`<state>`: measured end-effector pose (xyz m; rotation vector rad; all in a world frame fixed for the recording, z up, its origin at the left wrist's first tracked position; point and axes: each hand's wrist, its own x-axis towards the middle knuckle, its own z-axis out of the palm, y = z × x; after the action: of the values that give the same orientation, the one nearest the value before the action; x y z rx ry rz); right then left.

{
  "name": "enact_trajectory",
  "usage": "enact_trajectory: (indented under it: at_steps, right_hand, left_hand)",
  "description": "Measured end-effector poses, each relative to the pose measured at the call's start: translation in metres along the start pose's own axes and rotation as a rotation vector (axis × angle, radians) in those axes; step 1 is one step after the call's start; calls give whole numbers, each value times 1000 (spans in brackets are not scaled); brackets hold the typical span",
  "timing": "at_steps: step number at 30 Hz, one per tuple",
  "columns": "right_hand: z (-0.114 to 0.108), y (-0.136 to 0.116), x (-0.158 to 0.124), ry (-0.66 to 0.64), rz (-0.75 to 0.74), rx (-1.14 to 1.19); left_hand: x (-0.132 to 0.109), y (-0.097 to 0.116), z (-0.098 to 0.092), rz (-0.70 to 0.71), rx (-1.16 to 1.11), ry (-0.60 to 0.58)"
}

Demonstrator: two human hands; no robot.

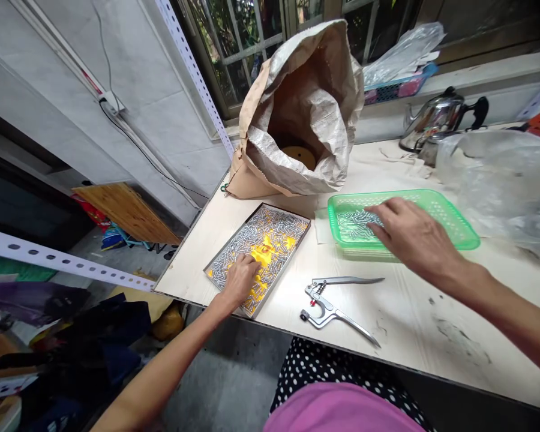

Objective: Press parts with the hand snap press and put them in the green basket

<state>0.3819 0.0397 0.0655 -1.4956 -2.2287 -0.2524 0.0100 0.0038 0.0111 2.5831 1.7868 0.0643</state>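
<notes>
My left hand (242, 279) rests on the near left part of a shallow tray (279, 264), its fingers curled down onto small silvery metal pins. What is between those fingertips is hidden. Yellow surface shows through the pins near the tray's middle. Over a green plastic basket (470, 240) reaches my right hand (409, 227), with thumb and forefinger apart and nothing visible between them. More small silvery pins (353, 224) lie in the basket's left part, just beside those fingertips. A pair of hand pliers (326, 309) with spread handles lies between the tray and my right forearm.
A large open paper sack (258, 162) stands behind the tray, a round yellow-brown thing inside. At the back right are a metal kettle (436, 120) and clear plastic bags (508, 174). The table's front edge (306, 336) runs close to my body.
</notes>
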Motion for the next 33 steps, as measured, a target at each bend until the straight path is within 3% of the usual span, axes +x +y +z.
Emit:
enact_trajectory:
  at_steps: [8, 12, 15, 19, 25, 28, 33]
  right_hand:
    - [27, -73, -89, -549, -69, 273]
    - [29, -88, -104, -707, -19, 256]
    - [29, -90, -105, -762, 50, 223]
    - [36, -88, -105, -762, 38, 225]
    - [47, -79, -119, -591, -52, 213]
    - [50, -76, -128, -498, -92, 243]
    - [50, -74, -133, -420, -91, 282]
  left_hand:
    - [14, -4, 8, 113, -45, -102]
    - [16, -2, -3, 62, -157, -60]
    - [9, 17, -16, -38, -345, -8]
    - [-2, 59, -22, -151, -706, -136]
    - [-4, 97, 6, -461, -1139, -400]
    - [-5, 103, 18, -541, -1242, -417]
    - [-9, 113, 26, -580, -1229, -403]
